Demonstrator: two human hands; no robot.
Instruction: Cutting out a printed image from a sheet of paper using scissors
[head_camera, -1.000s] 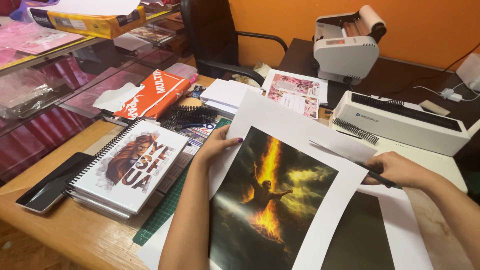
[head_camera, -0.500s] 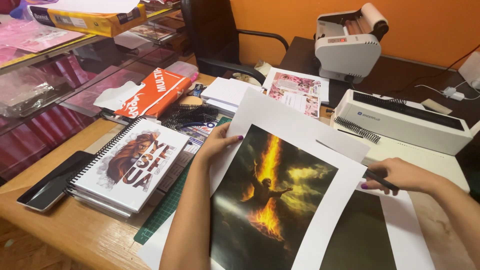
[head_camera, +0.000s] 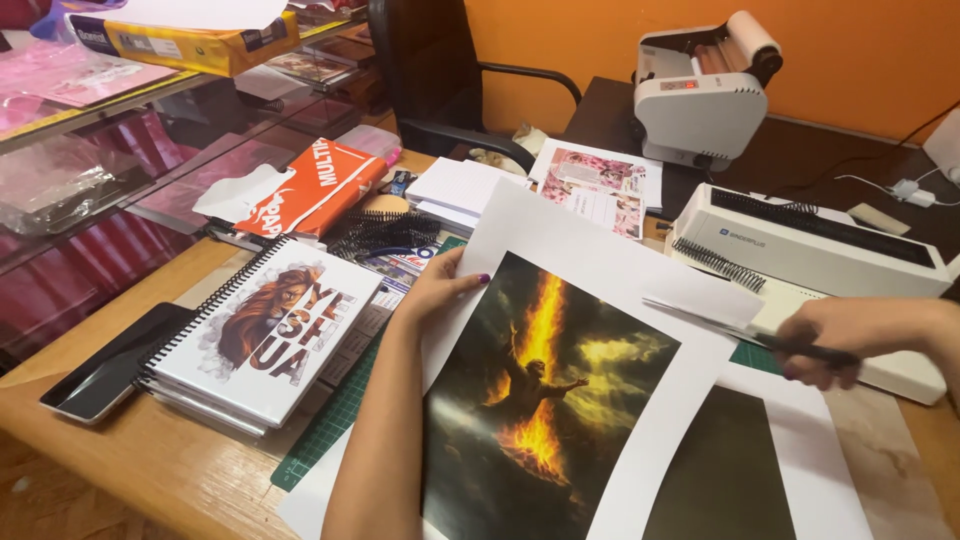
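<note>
We pinch the fire print with our left hand, while our right hand grips scissors.

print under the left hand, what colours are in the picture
Dark, smoky picture with orange-yellow flames, white border: print, head view.

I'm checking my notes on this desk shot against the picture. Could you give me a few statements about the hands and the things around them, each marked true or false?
1. The left hand holds the edge of the fire print. True.
2. The right hand is empty. False: it grips a dark, thin tool, blurred.
3. The spiral notebook with a lion cover lies left of the print. True.
4. The binding machine stands on the floor. False: it sits on the desk, beyond the right hand.
5. The black chair is occupied. False: nobody sits in it.
</note>
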